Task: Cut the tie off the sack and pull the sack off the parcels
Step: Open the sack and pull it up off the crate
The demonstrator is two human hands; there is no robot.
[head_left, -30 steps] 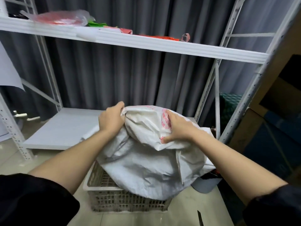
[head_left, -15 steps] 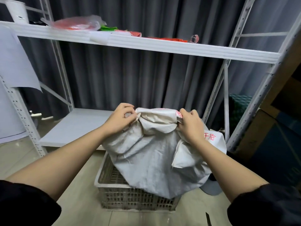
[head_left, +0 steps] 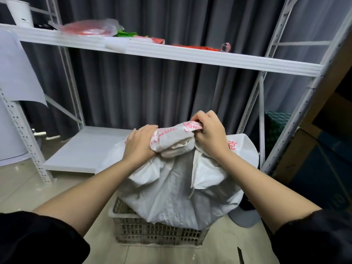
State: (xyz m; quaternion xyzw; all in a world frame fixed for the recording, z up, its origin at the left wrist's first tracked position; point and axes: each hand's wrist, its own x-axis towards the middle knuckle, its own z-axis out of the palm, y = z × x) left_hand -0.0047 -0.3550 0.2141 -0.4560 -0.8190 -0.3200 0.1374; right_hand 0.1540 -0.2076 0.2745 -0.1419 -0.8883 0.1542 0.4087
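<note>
Woven white sack [head_left: 177,191], red print, bunched over slatted crate [head_left: 160,233] on floor, presumably so parcels drop in. Left hand [head_left: 140,144] clamped round gathered top, fingers curled into fabric. Right hand [head_left: 208,131] pinching printed fold higher, likely for upward pull. Parcels hidden. Dark blade-like item [head_left: 240,254] lower right; identity unclear.

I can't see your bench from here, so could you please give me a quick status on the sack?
Left hand and right hand both grip the bunched top of the sack. Sack sits over the crate. No parcels showing. Nothing in the way.
</note>
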